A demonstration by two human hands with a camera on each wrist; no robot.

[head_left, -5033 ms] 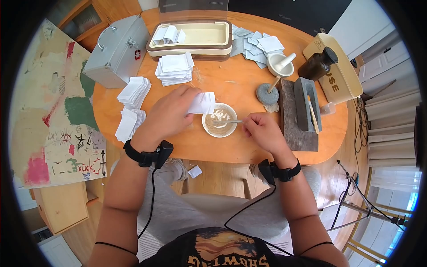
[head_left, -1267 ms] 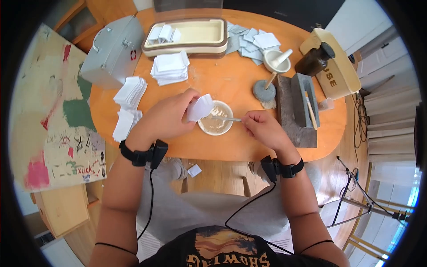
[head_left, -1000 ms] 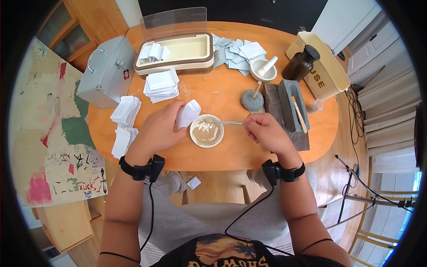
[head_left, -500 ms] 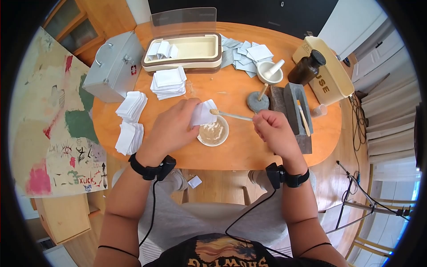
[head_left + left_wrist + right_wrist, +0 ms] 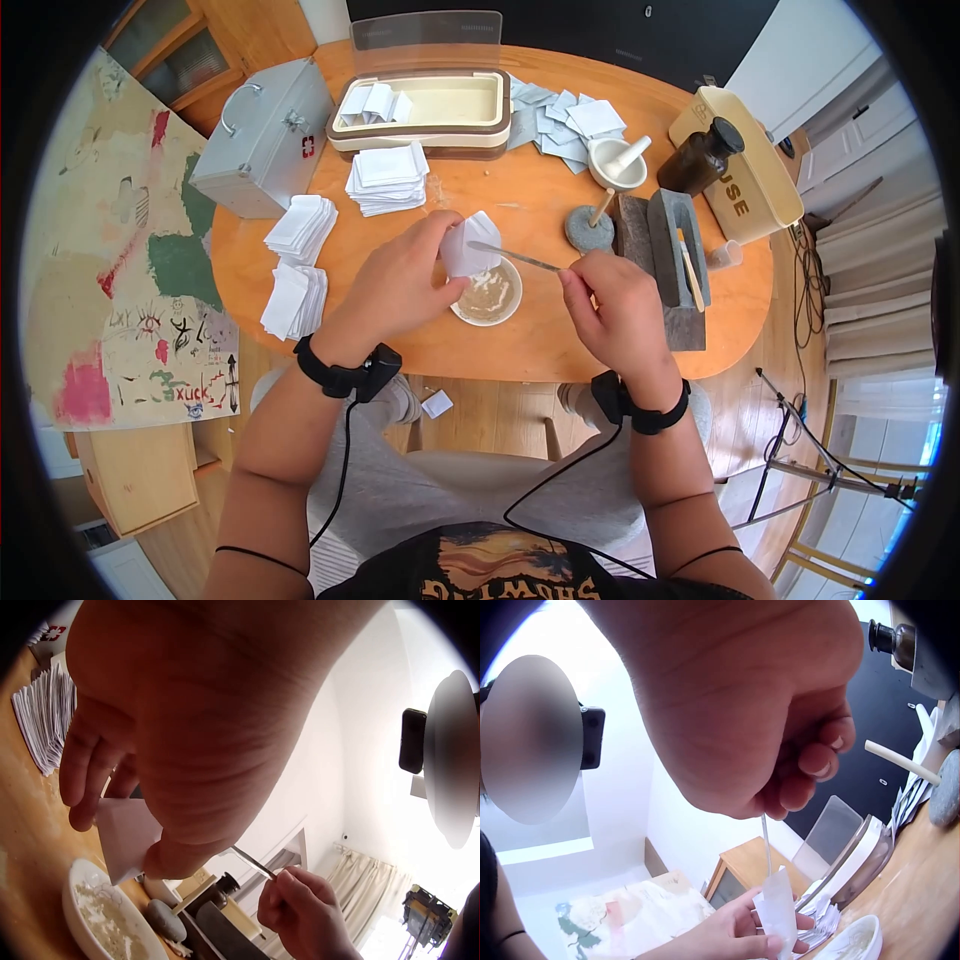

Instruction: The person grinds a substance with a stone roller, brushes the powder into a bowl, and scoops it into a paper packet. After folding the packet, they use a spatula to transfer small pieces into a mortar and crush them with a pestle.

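A small white paper packet (image 5: pixel 470 245) is pinched by the left hand (image 5: pixel 400 275), fingers behind it and thumb at its lower edge. The right hand (image 5: pixel 620 305) grips a thin metal spatula (image 5: pixel 530 261), whose far end is at the packet's mouth; its tip is hidden in the right wrist view, where the packet (image 5: pixel 778 915) covers it. Just below the packet stands a white bowl (image 5: pixel 513 310) of light brown powder (image 5: pixel 487 298) with white streaks. In the left wrist view the packet (image 5: pixel 127 836) hangs over the edge of the bowl (image 5: pixel 75 900).
Stacks of white packets (image 5: pixel 388 180) lie at the left, near a silver case (image 5: pixel 262 140). Behind is a cream tray (image 5: pixel 450 100) with a raised lid. At the right stand a mortar (image 5: pixel 617 165), a round stone (image 5: pixel 588 229), a dark jar (image 5: pixel 700 160), a stone trough (image 5: pixel 675 240) and a cream bin (image 5: pixel 745 190).
The spatula has come up out of the bowl with powder on its tip and moved to the packet's mouth. The powder on its tip no longer shows. The packet is more upright.
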